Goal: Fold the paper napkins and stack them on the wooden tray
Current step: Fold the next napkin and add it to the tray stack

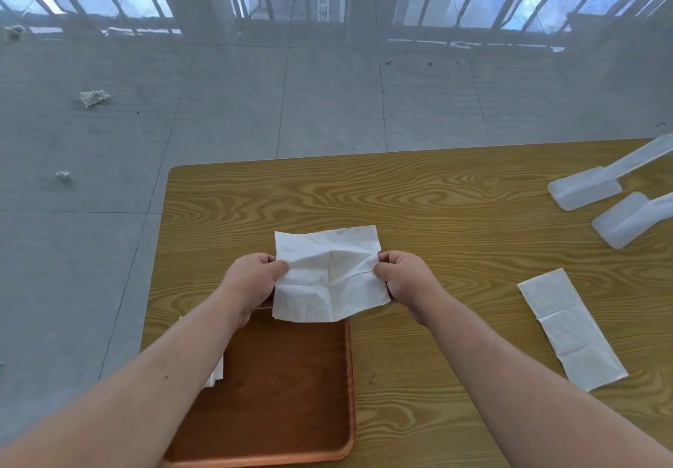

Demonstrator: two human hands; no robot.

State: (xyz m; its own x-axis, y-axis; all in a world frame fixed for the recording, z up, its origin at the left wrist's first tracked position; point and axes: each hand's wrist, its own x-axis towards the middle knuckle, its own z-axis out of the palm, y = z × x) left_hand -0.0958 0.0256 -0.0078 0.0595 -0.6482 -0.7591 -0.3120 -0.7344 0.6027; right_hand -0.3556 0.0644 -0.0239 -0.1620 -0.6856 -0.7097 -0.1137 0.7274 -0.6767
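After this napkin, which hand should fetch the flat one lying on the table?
Right. The flat napkin lies on the table, right of the right hand; the left hand, by the tray, would have to cross. Both hands now pinch the held napkin, so one must release first.

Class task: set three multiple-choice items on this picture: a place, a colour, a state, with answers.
1. The tray is: A white; B reddish brown; C blue.
2. The long napkin lies: A on the floor; B in the tray; C on the table.
3. The held napkin is: A balled up; B pinched by left hand and right hand; C flat on the table.
Answers: B, its wood looks reddish; C, it rests right of the tray; B, each hand grips a side.
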